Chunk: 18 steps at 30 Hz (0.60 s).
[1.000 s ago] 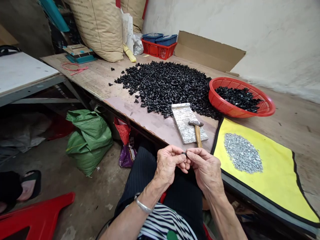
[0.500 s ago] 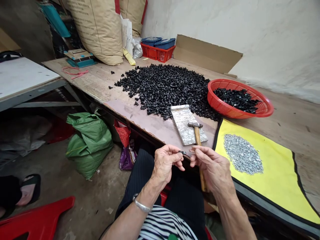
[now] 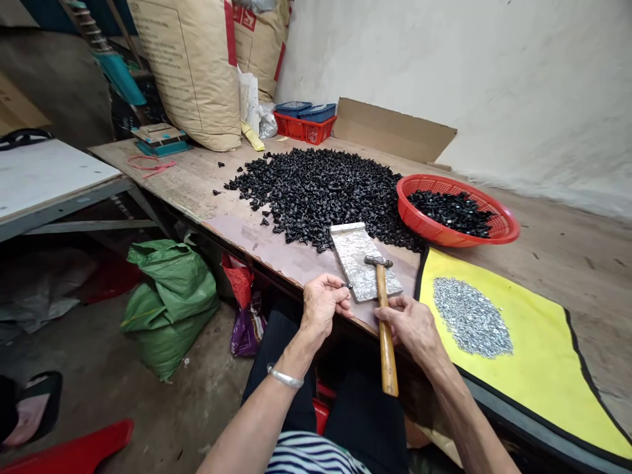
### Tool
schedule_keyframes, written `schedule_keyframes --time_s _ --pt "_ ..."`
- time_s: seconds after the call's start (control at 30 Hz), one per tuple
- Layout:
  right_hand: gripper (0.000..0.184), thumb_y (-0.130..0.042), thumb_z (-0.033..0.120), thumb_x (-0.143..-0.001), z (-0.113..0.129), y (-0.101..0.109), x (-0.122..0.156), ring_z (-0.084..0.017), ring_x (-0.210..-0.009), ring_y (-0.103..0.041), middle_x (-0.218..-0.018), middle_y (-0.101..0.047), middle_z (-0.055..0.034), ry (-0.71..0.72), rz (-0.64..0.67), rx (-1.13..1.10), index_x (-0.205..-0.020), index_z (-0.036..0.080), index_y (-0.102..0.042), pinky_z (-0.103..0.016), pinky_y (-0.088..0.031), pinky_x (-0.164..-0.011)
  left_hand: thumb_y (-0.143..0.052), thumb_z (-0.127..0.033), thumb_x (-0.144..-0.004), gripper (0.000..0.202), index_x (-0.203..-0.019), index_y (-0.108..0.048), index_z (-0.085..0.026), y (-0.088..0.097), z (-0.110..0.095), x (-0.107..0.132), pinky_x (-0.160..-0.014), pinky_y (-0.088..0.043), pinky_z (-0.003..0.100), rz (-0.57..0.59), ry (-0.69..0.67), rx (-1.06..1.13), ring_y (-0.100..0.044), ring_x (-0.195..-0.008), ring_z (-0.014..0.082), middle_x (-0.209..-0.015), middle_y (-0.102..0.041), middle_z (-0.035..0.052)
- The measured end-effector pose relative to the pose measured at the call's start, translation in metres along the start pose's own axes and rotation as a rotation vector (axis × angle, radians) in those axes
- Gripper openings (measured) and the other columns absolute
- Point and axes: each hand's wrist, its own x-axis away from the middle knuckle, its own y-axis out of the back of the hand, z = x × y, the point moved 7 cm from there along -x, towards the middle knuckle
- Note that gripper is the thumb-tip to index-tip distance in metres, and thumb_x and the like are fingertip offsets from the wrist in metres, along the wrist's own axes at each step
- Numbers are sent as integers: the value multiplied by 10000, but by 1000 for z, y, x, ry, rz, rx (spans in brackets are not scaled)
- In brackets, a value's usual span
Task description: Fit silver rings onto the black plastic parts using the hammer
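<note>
Pinched between the thumb and fingers of my left hand [image 3: 322,304] is a small black plastic part [image 3: 348,286], just off the near edge of a scuffed metal plate [image 3: 359,263]. My right hand [image 3: 412,324] has its thumb on the wooden handle of a hammer [image 3: 382,296], with the fingers curled behind it. The hammer's head rests over the plate and its handle sticks out past the table edge. Behind the plate spreads a big heap of black plastic parts [image 3: 316,191]. Small shiny metal pieces [image 3: 471,317] lie piled on a yellow cloth [image 3: 538,368] at the right.
A red basket [image 3: 409,220] holding more black parts stands right of the heap. Large paper sacks [image 3: 192,72], a red crate [image 3: 303,130] with blue containers and a cardboard sheet [image 3: 395,128] line the back. A green sack [image 3: 170,296] sits on the floor at left.
My right hand has opened from its pinch near the left hand and now grips the hammer handle. My left hand keeps the black part, now nearer the plate. The camera view has shifted slightly.
</note>
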Motion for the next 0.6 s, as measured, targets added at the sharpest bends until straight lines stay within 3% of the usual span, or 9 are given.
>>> schedule_keyframes --time_s 0.17,0.27,0.4,0.5,0.6 --pt "218 -611 244 -542 -2 -11 10 -124 -460 -475 -528 -488 15 -120 282 -350 -730 152 -550 -264 -402 -417 -645 -129 -528 210 -642 -470 -150 -7 2 -19 -301 -457 215 -21 32 -122 -485 -336 89 -445 -521 -40" --pt "235 -646 244 -558 -3 -13 14 -75 -425 -401 -552 -468 22 -170 350 -465 -748 146 -547 -197 -311 -345 -632 -114 -532 208 -631 -454 -156 -9 6 -23 -295 -441 198 -35 46 -162 -486 -323 93 -415 -507 -43" --pt "295 -639 431 -669 -10 -7 20 -45 -366 -296 -522 -414 55 -158 253 -422 -726 173 -507 -164 -185 -303 -596 -88 -537 186 -618 -444 -158 -10 9 -25 -286 -435 203 -54 54 -192 -481 -302 103 -383 -492 -48" --pt "306 -572 489 -729 -4 4 27 -73 -393 -348 -497 -410 49 81 97 -103 -701 189 -518 -197 -272 -345 -566 -64 -537 175 -610 -439 -160 -9 10 -26 -276 -433 213 -78 64 -203 -473 -292 107 -366 -484 -50" --pt "265 -500 450 -780 8 11 37 -113 -465 -450 -540 -502 10 358 -54 233 -792 198 -581 -232 -370 -464 -581 -69 -545 174 -606 -445 -159 -9 10 -26 -274 -425 205 -91 66 -216 -468 -283 106 -353 -472 -54"
